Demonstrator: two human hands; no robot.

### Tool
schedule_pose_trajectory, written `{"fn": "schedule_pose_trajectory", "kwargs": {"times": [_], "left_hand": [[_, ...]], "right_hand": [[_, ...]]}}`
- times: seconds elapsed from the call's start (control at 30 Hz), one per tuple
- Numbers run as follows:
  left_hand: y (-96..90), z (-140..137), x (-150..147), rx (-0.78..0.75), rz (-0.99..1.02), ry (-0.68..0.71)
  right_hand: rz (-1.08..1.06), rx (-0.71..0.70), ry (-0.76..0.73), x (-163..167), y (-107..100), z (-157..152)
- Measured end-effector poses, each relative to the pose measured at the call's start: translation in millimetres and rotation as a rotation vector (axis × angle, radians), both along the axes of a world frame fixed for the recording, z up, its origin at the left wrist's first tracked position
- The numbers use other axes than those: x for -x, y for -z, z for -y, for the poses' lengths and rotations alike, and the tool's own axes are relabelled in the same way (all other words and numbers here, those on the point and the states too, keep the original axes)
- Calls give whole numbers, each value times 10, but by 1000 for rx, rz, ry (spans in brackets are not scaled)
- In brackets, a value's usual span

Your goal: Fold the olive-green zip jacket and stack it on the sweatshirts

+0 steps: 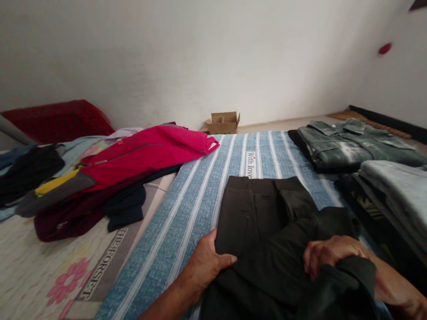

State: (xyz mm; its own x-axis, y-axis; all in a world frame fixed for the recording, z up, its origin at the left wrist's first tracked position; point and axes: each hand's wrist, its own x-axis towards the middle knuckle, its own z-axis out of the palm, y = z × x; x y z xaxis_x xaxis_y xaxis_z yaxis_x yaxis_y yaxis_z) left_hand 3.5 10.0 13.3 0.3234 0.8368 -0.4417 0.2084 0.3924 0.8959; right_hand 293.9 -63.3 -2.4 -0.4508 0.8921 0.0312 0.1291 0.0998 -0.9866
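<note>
A pair of dark olive trousers (263,222) lies on a blue striped bedsheet (187,213), its waistband pointing away from me. At their left edge is my left hand (208,262), the thumb on top of the cloth and the other fingers partly hidden at the side. My right hand (336,253) has its fingers curled into a bunched fold of a trouser leg on the right. Part of that dark cloth drapes over my right wrist.
On the left, a pink jacket (147,149) lies over other garments on a floral mat (36,266). Folded clothes on the right include a green-grey denim jacket (360,144) and a grey garment (400,182). A cardboard box (224,122) stands near the wall.
</note>
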Motion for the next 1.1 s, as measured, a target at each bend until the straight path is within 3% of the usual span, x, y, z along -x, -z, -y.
{"fn": "schedule_pose_trajectory", "kwargs": {"times": [0.17, 0.37, 0.47, 0.57, 0.77, 0.9, 1.1], "left_hand": [[-37, -65, -29, -162, -231, 43], [-87, -58, 18, -272, -572, 126], [-174, -107, -41, -475, -831, 206], [-248, -258, -304, -656, -1042, 375], [-111, -592, -887, -664, -1221, 553], [-43, -697, -886, -654, -1229, 623], [-89, -734, -907, -655, -1276, 636]], "right_hand": [[-172, 62, -52, -6, 27, -35], [-173, 95, -61, 9, -10, -51], [-171, 93, -80, 10, -6, -65], [-159, 97, -90, 12, -14, -74], [-186, 101, -97, 17, -30, -74], [-210, 101, -91, 23, -16, -75], [-212, 101, -83, 21, -18, -75]]}}
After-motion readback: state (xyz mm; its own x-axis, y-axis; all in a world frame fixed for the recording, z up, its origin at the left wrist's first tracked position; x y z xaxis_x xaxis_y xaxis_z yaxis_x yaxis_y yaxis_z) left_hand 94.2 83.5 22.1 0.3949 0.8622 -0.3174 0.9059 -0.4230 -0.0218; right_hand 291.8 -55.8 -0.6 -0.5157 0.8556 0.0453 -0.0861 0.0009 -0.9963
